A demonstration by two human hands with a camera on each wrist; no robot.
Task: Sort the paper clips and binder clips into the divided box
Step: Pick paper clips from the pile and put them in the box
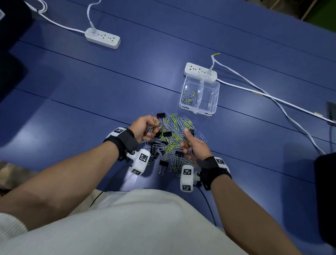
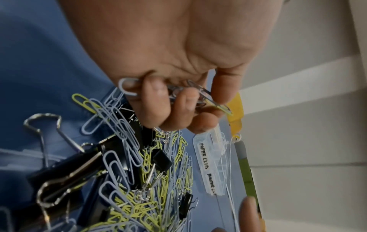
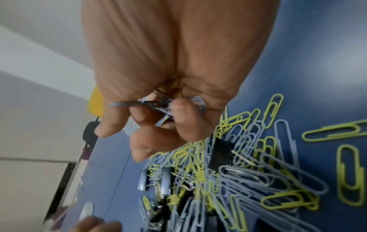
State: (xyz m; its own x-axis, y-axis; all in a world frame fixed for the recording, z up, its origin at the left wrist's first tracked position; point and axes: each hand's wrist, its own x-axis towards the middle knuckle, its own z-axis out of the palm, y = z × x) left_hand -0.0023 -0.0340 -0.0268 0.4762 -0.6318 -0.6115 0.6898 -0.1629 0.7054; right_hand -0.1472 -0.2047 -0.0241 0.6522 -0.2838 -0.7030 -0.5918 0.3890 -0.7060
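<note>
A pile of grey-blue and yellow-green paper clips [image 1: 174, 136] mixed with black binder clips [image 1: 161, 115] lies on the blue table in front of me. My left hand [image 1: 146, 126] hovers over the pile's left edge, its fingers [image 2: 152, 103] curled round a bunch of paper clips [image 2: 198, 92]. My right hand [image 1: 190, 147] is over the pile's right side, thumb up, its fingers [image 3: 179, 116] curled round several grey-blue paper clips [image 3: 157, 105]. The clear divided box [image 1: 201, 93] stands beyond the pile, paper clips [image 1: 189, 98] in its left compartment, nothing visible in the right one.
A white power strip [image 1: 200, 72] touches the box's far side, its cable [image 1: 276, 99] running right. A second power strip [image 1: 102, 38] lies far left. Dark objects stand at the left edge [image 1: 8, 24] and the right edge [image 1: 333, 192]. Labels on the box [image 2: 204, 153] read "paper clips".
</note>
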